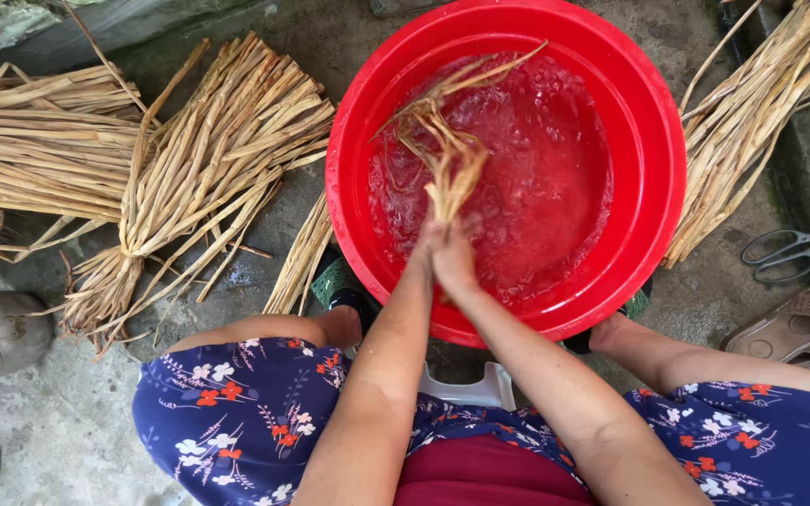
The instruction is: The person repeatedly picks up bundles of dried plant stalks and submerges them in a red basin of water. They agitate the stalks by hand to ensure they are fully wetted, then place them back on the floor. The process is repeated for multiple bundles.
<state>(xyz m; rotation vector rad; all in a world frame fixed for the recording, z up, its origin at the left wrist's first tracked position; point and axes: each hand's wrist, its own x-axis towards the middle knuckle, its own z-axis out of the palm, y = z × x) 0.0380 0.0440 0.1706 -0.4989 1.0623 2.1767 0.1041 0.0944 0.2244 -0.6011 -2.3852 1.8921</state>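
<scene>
A bunch of dried straw (444, 155) is being gripped at its base by the left hand (428, 245) and right hand (457, 262), both pressed together at six o'clock in the red basin (653, 159), best dipped fully under the water (536, 187).

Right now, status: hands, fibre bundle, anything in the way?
Both hands, left hand and right hand, clamped on the straw bundle. Bundle dips into the water-filled red basin. Nothing in the way.

Person wears navy-blue fabric trousers (236, 412) printed with small white and orange-red flowers. A dark red garment (480, 473) covers the waist. Forearms are bare, without sleeves.
</scene>
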